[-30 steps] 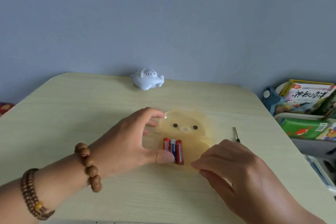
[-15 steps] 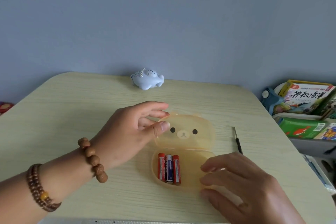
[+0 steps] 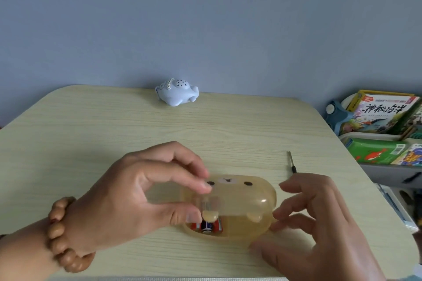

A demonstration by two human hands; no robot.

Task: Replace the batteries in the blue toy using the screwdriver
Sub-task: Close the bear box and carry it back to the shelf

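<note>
From my remote seat I watch the bear-face lid (image 3: 239, 196) swing over: half a second ago it stood open behind the base (image 3: 242, 235), and now it tilts down over it toward me, ears nearest. The batteries (image 3: 207, 226), fully exposed before, now show only under the lid's near edge. My left hand (image 3: 127, 201) has shifted from the lid's far left corner to a pinch on its left side, thumb below and forefinger on top. My right hand (image 3: 319, 230), which lay flat on the base's right end, is now lifted with fingers spread, only fingertips touching that end.
</note>
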